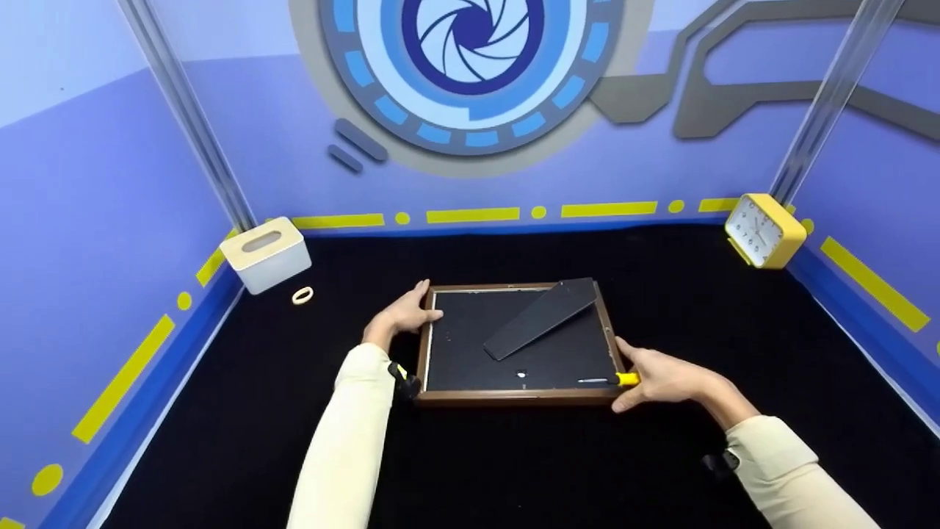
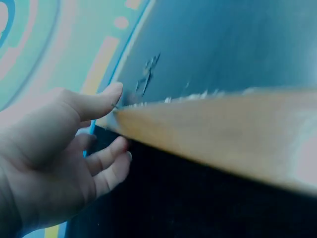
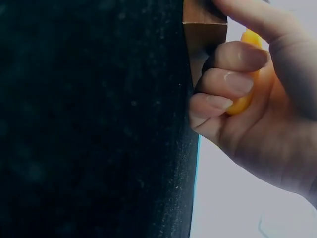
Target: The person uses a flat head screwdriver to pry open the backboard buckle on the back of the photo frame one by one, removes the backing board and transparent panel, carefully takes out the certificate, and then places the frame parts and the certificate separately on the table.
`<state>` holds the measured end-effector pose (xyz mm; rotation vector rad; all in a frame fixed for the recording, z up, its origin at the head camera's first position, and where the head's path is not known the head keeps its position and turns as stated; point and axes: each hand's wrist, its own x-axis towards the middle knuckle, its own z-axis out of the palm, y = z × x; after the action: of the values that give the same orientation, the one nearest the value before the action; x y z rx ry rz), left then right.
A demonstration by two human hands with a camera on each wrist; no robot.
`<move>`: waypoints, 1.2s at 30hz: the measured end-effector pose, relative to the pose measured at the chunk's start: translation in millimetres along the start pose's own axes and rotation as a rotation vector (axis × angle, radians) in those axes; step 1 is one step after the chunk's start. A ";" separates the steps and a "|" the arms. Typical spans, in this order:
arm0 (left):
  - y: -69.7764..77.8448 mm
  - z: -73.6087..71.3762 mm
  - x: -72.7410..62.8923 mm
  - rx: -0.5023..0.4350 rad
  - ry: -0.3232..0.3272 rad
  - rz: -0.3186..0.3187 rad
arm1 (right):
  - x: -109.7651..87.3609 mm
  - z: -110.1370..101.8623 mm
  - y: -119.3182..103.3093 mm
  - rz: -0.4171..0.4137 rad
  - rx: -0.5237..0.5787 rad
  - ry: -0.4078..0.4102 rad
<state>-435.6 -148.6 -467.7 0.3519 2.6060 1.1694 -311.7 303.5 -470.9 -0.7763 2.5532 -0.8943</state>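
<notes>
A brown wooden picture frame lies back side up in the head view, its black backing board showing. A black stand leg slants across the board's upper right. At the left edge, my left hand grips the frame, thumb on top and fingertips lower at its side. My right hand is at the lower right corner, holding a screwdriver with a yellow handle. In the right wrist view, curled fingers wrap that handle beside the frame's corner, thumb against the wood.
A white tissue box with a wooden lid stands at the back left, a small pale ring near it. The yellow alarm clock stands at the back right. Black cloth covers the table between blue-purple walls.
</notes>
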 end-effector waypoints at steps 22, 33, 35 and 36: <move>11.0 -17.6 -55.0 0.380 0.011 -0.038 | 37.5 -53.1 22.7 0.046 -0.128 0.045; 34.3 -12.7 -14.4 0.458 -0.019 0.115 | 14.4 28.1 -46.1 0.240 -0.057 0.351; 36.4 -8.3 -7.1 0.437 -0.063 0.128 | 14.4 39.4 -59.7 0.238 -0.046 0.352; 37.0 -6.2 -4.0 0.435 -0.082 0.133 | 15.1 43.0 -65.2 0.244 -0.039 0.347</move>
<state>-429.7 -130.2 -435.2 0.6510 2.7815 0.5941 -278.8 231.6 -462.6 -0.3283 2.8900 -0.9700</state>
